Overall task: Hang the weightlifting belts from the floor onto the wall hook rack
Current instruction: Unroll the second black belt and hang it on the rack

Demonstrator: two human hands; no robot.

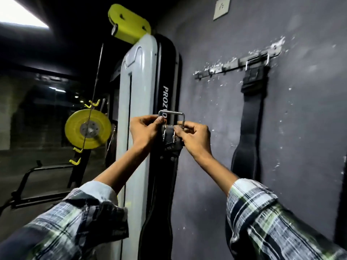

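Observation:
I hold a black leather weightlifting belt [163,177] up in front of me by its top end, and it hangs straight down between my arms. My left hand [143,131] pinches the left side of its steel buckle [171,117]. My right hand [195,136] grips the right side of the buckle end. A metal hook rack [221,69] is screwed to the grey wall up and to the right of the buckle. A second black belt [249,117] hangs by its buckle from a hook near the rack's right end.
A tall white and black gym machine column [142,94] stands against the wall right behind the held belt. A yellow pulley wheel [88,129] and cable hang to the left. A wall switch plate [222,7] sits high above the rack.

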